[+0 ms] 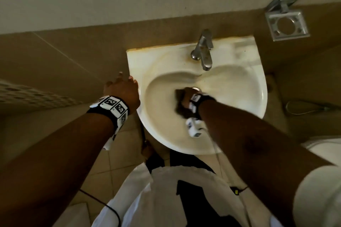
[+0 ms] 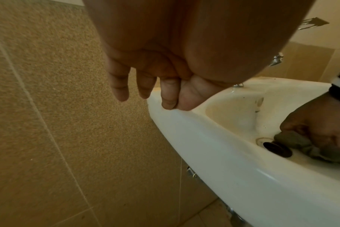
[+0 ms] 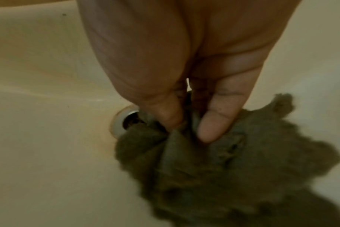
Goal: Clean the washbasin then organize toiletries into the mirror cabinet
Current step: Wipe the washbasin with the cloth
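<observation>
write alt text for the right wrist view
A right hand grips a dark crumpled cloth against the floor of a cream basin, right beside the drain. The picture is dim and a little blurred.

A small bathroom: a wall-hung ceramic washbasin (image 1: 254,83) with a chrome tap (image 1: 203,49), beige wall tiles (image 1: 55,57) (tiled floor too), and a metal holder (image 1: 287,24).
</observation>
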The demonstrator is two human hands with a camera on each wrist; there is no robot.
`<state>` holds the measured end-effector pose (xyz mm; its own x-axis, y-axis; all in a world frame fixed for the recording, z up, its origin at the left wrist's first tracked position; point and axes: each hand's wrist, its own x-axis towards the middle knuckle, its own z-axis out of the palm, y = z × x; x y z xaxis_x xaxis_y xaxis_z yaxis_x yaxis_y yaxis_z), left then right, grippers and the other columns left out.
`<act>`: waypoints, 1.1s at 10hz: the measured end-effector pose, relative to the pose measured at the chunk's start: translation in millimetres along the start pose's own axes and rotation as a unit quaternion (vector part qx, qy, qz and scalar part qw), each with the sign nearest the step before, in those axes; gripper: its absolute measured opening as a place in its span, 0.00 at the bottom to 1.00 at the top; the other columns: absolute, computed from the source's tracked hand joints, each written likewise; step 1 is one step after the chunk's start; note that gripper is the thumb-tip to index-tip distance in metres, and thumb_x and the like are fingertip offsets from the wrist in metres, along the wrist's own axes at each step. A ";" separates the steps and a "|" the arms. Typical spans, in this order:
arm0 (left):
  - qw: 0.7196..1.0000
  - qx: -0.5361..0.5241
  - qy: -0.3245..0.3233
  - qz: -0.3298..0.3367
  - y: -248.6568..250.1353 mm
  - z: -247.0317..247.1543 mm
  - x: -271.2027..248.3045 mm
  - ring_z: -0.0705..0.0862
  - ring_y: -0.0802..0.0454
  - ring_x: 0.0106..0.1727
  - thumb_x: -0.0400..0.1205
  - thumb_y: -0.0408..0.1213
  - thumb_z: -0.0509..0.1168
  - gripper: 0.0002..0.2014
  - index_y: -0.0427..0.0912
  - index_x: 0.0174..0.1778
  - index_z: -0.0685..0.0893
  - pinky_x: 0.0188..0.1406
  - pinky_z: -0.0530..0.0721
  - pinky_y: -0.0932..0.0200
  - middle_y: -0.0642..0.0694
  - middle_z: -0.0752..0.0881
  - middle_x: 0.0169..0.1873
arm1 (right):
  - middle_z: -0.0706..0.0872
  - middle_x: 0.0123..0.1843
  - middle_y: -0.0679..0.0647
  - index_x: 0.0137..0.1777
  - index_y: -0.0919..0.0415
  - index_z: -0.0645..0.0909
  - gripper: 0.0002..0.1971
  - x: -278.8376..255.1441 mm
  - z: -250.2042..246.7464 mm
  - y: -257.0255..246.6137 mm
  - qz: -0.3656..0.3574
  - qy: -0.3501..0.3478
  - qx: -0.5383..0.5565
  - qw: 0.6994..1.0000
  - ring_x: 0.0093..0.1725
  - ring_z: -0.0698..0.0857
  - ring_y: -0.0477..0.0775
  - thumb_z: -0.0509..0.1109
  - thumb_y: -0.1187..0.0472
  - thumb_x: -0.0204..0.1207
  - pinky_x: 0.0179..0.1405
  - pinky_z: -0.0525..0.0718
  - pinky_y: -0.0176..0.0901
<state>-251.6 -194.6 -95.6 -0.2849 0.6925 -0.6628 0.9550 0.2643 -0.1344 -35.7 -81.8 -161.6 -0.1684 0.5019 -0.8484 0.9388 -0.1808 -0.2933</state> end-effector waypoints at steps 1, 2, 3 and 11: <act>1.000 -0.002 0.006 -0.002 -1.1 3.0 0.6 0.50 0.40 0.89 0.84 0.46 0.58 0.34 0.47 0.88 0.58 0.80 0.64 0.35 0.49 0.57 0.88 | 0.89 0.58 0.55 0.55 0.50 0.84 0.10 1.7 28.4 -21.8 -0.040 -0.034 0.086 0.995 0.58 0.89 0.62 0.71 0.48 0.79 0.56 0.85 0.49; 1.000 0.004 -0.001 0.001 -2.1 0.4 0.9 0.48 0.40 0.89 0.84 0.46 0.58 0.34 0.48 0.88 0.57 0.81 0.63 0.34 0.50 0.56 0.88 | 0.92 0.47 0.60 0.47 0.53 0.90 0.08 4.3 8.8 2.0 0.055 -0.052 0.174 0.982 0.44 0.92 0.66 0.75 0.50 0.76 0.45 0.89 0.65; 1.000 0.003 -0.004 -0.004 -0.9 -2.1 0.0 0.48 0.41 0.89 0.85 0.46 0.58 0.34 0.49 0.88 0.56 0.82 0.62 0.35 0.51 0.55 0.89 | 0.92 0.45 0.55 0.52 0.53 0.88 0.18 28.8 -30.3 39.6 0.048 0.066 0.147 0.986 0.44 0.93 0.60 0.75 0.41 0.71 0.42 0.92 0.62; 0.999 -0.023 -0.030 0.005 -3.6 -3.3 -6.9 0.46 0.40 0.89 0.85 0.47 0.58 0.36 0.48 0.89 0.53 0.83 0.59 0.35 0.50 0.52 0.89 | 0.80 0.74 0.59 0.73 0.55 0.80 0.25 33.0 -35.2 27.9 -0.079 0.125 -0.267 0.952 0.72 0.81 0.64 0.74 0.51 0.76 0.72 0.80 0.55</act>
<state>-253.3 -198.1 -88.1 -0.2678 0.6541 -0.7074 0.9528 0.2888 -0.0937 -4.5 -40.5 -182.2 -0.3070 0.6848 -0.6609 0.9376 0.3367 -0.0867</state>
